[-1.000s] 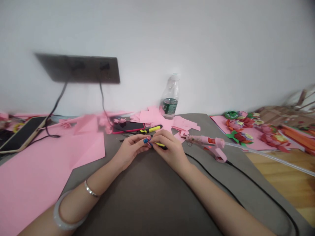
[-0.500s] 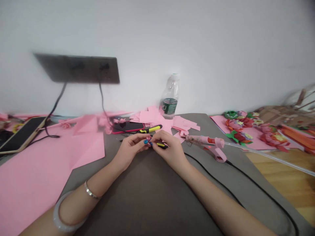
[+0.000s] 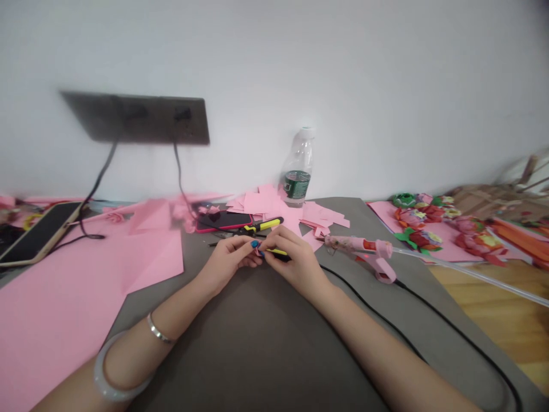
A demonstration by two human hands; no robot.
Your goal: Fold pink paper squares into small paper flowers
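My left hand and my right hand meet over the middle of the grey table. Between their pinched fingertips is a small piece of pink paper, mostly covered by the fingers, so its shape is hard to make out. Both hands are closed on it. Just behind them lie yellow-and-black pliers, partly hidden by my right hand. A pink glue gun rests to the right of my right hand, a clear glue stick running out of its back end.
Pink paper pieces lie around a plastic bottle by the wall. A phone sits behind my left hand. Large pink paper covers the left side, with another phone. Colourful paper flowers lie right. A black cord crosses the table.
The fingers of both hands have shifted slightly around the small pink paper piece, and less of it shows between them. Everything else stays in place.
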